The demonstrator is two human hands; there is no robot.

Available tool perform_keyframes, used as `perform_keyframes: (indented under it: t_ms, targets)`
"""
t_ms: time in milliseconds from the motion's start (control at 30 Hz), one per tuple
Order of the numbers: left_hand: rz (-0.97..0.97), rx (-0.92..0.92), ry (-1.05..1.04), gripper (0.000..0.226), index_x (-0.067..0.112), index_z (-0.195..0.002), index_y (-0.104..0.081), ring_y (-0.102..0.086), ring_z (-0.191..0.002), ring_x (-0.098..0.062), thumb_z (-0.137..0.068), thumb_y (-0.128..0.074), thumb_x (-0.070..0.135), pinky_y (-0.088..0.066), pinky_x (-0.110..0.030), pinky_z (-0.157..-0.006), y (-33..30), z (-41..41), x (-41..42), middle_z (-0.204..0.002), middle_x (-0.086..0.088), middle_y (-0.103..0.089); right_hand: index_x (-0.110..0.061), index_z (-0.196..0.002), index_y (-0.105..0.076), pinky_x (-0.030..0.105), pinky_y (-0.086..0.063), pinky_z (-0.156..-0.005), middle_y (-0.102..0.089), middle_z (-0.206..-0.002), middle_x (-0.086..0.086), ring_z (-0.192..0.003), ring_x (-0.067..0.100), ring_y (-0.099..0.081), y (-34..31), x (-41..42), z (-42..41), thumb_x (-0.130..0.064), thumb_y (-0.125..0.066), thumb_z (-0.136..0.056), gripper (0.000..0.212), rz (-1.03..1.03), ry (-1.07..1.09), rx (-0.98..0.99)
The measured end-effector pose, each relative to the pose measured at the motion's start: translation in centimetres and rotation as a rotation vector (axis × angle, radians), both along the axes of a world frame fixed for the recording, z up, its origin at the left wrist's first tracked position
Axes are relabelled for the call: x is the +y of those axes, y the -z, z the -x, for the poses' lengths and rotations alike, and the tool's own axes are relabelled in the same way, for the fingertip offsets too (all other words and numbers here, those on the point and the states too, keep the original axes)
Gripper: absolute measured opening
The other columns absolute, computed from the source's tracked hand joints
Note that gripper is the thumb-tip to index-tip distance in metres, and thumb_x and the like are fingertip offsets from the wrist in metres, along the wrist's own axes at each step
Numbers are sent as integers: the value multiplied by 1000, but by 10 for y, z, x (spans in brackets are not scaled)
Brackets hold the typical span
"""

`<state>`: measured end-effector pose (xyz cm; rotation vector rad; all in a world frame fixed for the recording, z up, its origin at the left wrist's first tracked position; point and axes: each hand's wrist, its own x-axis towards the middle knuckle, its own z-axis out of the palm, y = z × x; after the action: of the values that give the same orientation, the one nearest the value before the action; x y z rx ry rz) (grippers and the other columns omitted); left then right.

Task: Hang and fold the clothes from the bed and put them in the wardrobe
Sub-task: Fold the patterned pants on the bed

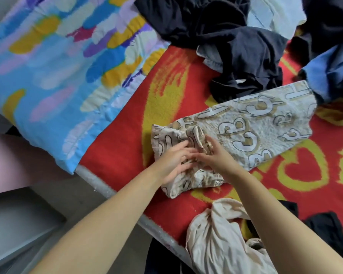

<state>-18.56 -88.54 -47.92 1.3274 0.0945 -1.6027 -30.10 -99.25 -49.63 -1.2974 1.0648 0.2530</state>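
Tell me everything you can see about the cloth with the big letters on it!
The beige fabric garment printed with big white outlined letters lies on the red and yellow fuzzy blanket, stretched out flat towards the upper right. Its near end is bunched and partly folded. The left hand presses on that bunched end with straight fingers, and the right hand rests beside it on the same folds. Its far end is tucked under a blue garment, and a dark navy garment touches its upper edge.

Both bare forearms reach forward and converge. The left hand lies palm down, fingers straight and spread. The right hand meets it fingertip to fingertip, its fingers apparently bent slightly, though blur hides their exact curl.
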Motion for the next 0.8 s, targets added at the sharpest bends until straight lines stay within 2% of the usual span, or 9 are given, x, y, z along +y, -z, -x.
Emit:
perform_keyframes:
  t_ms: [100,167,267,333,400,500,633,700,800]
  targets:
    - [-4,-358,208,49,8,-135,-45,-58,-108,-21,-92,-35,-14,-51,-35,-90,17,-15,-14,-127,-16,-56,-24,-147,-30,28,-50,-64,-53,-133,8,-84,17,-60,28,-15,12,-6,-53,-91,64,399,-1,155]
    - [51,-880,493,62,15,-133,-47,-51,-118,-24,-82,-35,-17,-43,-38,-99,33,-37,-5,-133,-12,-53,-21,-151,-21,32,-45,-90,-37,-147,9,-119,23,-49,40,-21,14,-7,-50,-94,66,474,59,202]
    - [193,-1655,1405,99,22,-153,-10,-8,-148,-25,-72,-59,-7,-11,-44,-117,61,-78,19,-160,-7,-13,-14,-153,-10,45,-20,-117,-11,-158,15,-146,32,-11,36,1,8,-20,-50,-96,70,740,-56,368]
    - [365,-1912,1685,116,21,-153,6,11,-146,-27,-68,-71,5,-2,-54,-115,79,-101,25,-160,-10,3,-5,-150,-22,55,-16,-117,-16,-157,22,-146,37,-11,29,45,-3,-29,-63,-86,79,964,-206,251]
    - [565,-2022,1697,104,20,-152,10,11,-147,-26,-77,-61,9,-2,-57,-113,100,-112,19,-160,-9,4,-3,-143,-35,63,-22,-107,-34,-148,27,-140,43,-28,33,97,-14,-42,-80,-61,101,1034,-459,209]
    - [730,-2143,1746,78,20,-152,-10,-20,-144,-25,-85,-51,14,-7,-57,-111,119,-110,-6,-155,-5,-24,-9,-142,-30,69,-25,-101,-38,-144,31,-132,49,-38,63,126,-19,-55,-88,-37,129,784,-523,429]
    - [853,-2138,1750,55,21,-139,-43,-53,-125,-25,-85,-40,13,-26,-51,-108,123,-113,-27,-136,-5,-56,-20,-152,-4,74,-18,-101,-25,-152,28,-130,50,-38,94,99,-18,-38,-84,-61,122,746,-480,593]
    - [838,-2038,1653,50,15,-123,-64,-62,-113,-28,-82,-36,11,-49,-44,-93,117,-114,-27,-125,-10,-64,-24,-153,1,71,-14,-105,-11,-157,25,-137,48,-26,87,90,-21,-26,-65,-84,96,742,-541,571]
    - [858,-1973,1536,44,9,-104,-73,-69,-99,-28,-79,-37,10,-58,-34,-72,104,-104,-20,-110,-13,-70,-26,-152,7,61,-12,-112,5,-160,16,-143,42,-12,69,74,-4,-21,-51,-94,82,672,-704,429]
